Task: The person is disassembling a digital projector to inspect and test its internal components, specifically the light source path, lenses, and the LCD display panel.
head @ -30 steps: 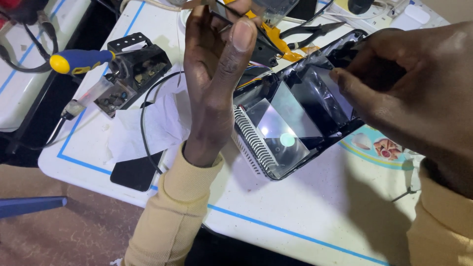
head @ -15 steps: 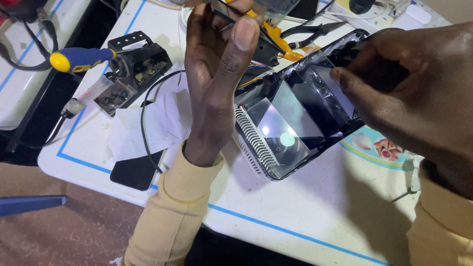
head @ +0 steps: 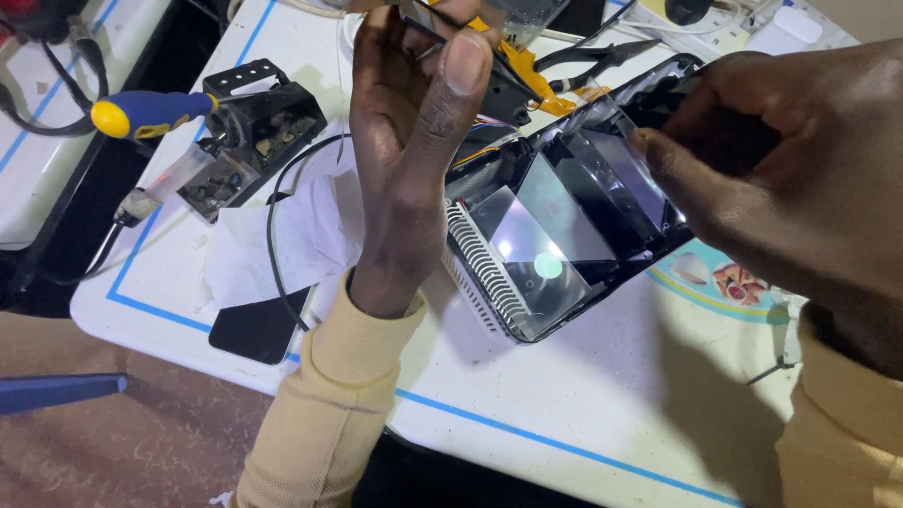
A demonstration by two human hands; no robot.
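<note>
An opened black device housing (head: 564, 235) with a ribbed white vent and glossy mirror-like panels inside lies on the white table (head: 583, 404). My left hand (head: 414, 141) reaches up over its left end, thumb and fingers closed on a small dark part at the top edge of the view. My right hand (head: 781, 179) comes in from the right and grips the housing's far right end, fingers curled over its black rim. Both sleeves are tan.
A soldering iron with blue and yellow handle (head: 150, 113) rests in a black stand (head: 254, 132) at left. White tissue (head: 282, 235) and a black phone (head: 259, 325) lie beside a thin black cable. Pliers (head: 602, 56) lie at the back. Table edge is near bottom left.
</note>
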